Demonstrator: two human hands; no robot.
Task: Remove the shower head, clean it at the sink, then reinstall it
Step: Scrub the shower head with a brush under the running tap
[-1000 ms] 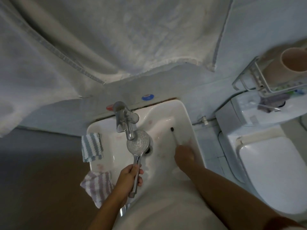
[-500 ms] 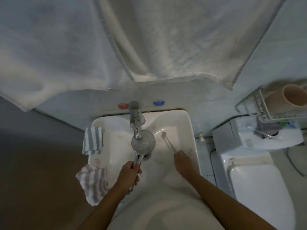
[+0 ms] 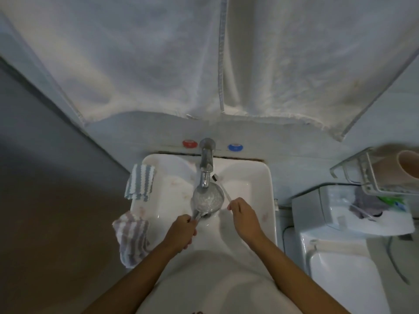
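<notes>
On my far left I see a blue-and-white striped cloth (image 3: 140,185) draped over the far left rim of the white sink (image 3: 265,177), and nearer, a grey-and-white striped cloth (image 3: 132,237) hanging over the left edge. My left hand (image 3: 181,232) has its fingers curled tight round the handle of the chrome shower head (image 3: 207,198), which sits over the basin with its nozzle face turned up, directly below the spout of the tap (image 3: 206,164). Red and blue markers sit on the wall either side of the tap. Just right of the shower head, my right hand (image 3: 243,217) pinches the near end of a toothbrush (image 3: 223,189), its dark bristle end pointing far, beside the tap. A large white towel (image 3: 204,60) hangs above. Further right stand a toilet (image 3: 344,264) and a wire rack (image 3: 362,175) holding a beige cup (image 3: 408,166).
</notes>
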